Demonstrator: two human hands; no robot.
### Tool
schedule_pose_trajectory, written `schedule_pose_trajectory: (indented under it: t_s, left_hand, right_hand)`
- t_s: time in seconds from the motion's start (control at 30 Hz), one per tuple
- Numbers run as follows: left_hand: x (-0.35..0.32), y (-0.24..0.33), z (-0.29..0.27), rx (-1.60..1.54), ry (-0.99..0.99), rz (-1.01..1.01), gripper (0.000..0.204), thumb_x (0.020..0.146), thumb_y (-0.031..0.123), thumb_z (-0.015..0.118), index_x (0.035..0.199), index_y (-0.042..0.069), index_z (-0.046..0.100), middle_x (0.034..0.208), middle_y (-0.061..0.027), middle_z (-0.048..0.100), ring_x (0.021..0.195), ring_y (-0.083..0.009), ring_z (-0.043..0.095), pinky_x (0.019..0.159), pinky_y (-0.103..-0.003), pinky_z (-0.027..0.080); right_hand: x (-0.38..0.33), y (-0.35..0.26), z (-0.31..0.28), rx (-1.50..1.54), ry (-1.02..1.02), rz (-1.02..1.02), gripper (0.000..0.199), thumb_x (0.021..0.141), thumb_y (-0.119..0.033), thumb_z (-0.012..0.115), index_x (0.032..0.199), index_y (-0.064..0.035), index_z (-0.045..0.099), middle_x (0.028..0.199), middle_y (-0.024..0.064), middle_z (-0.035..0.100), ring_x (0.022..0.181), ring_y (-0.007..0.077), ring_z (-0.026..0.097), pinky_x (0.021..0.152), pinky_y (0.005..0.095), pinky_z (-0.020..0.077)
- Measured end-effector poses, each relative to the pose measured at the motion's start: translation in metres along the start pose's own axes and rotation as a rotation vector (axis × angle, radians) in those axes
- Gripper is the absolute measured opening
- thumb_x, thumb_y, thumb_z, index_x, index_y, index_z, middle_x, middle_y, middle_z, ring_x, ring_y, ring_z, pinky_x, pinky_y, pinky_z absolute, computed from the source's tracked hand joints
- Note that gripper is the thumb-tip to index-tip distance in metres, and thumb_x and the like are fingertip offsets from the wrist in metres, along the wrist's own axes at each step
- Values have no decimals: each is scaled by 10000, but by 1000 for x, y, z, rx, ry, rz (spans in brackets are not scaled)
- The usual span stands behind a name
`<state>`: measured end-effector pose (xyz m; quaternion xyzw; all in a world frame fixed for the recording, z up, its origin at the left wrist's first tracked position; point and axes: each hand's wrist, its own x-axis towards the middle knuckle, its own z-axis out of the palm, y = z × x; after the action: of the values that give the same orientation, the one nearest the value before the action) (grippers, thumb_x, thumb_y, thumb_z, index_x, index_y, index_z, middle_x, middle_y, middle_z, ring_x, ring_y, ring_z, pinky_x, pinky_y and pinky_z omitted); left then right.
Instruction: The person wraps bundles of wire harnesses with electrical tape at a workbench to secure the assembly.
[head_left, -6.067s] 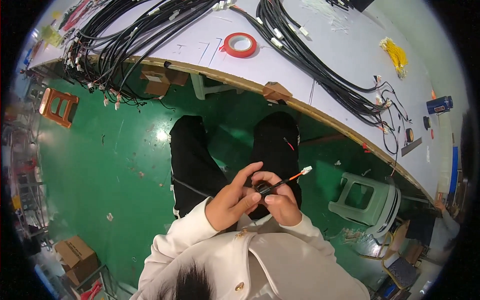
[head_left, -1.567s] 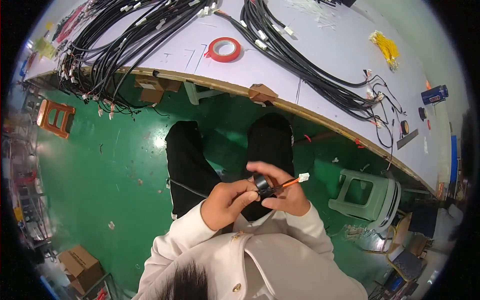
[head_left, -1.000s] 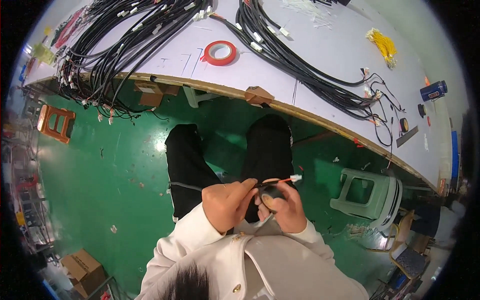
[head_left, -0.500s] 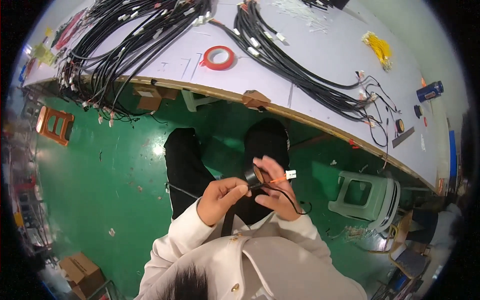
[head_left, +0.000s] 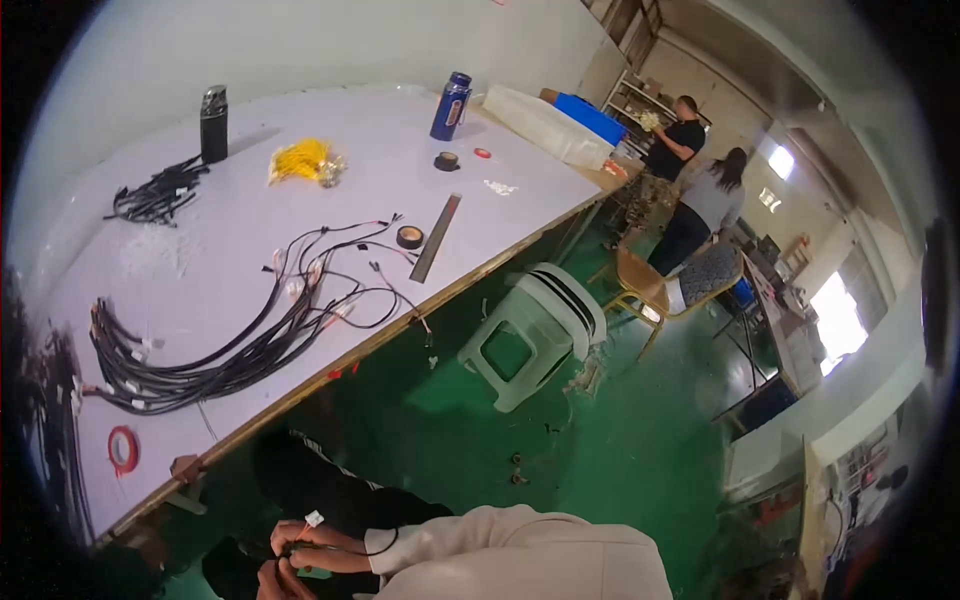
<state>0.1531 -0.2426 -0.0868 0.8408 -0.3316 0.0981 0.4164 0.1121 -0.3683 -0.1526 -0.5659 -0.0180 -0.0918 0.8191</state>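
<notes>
Both my hands are low at the left, over my dark trousers. My right hand [head_left: 335,560] is closed on a thin black cable [head_left: 388,546], whose loose end curls past the wrist along the sleeve. A white connector [head_left: 314,519] on a short orange wire sticks up beside its fingers. My left hand [head_left: 283,582] is close against it, fingers bent together at the cable; what exactly it pinches is hidden. The black tape roll from before cannot be made out between the hands.
Black cable bundles [head_left: 220,375], red tape [head_left: 123,451], yellow wires [head_left: 303,161], a steel ruler [head_left: 436,238], black tape [head_left: 409,237] and a blue bottle [head_left: 451,106] are on the table. Pale green stools [head_left: 535,335] and a chair [head_left: 645,280] stand right; two people are beyond.
The view has swung to the right, bringing in the room and two people. My hands now appear at the lower left, drawn together; the right fingers have closed from being spread.
</notes>
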Motion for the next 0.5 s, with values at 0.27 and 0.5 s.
schedule_pose_trajectory:
  t_s: [0.27,0.5]
  left_hand:
    - [4,-10,-2,3,48,-42,182,878,235,597,873,63,652,711,-130,639,557,-225,604,514,-301,482]
    - [2,-20,9,-48,57,-149,203,877,193,580,904,5,652,756,-163,646,613,-240,601,562,-360,484]
  right_hand:
    - [6,-7,12,-69,68,-64,142,899,-198,472,871,-62,496,813,8,438,625,97,411,549,269,350]
    - [-11,-19,6,460,-126,492,206,878,-246,489,761,-79,520,696,13,519,594,117,506,526,251,389]
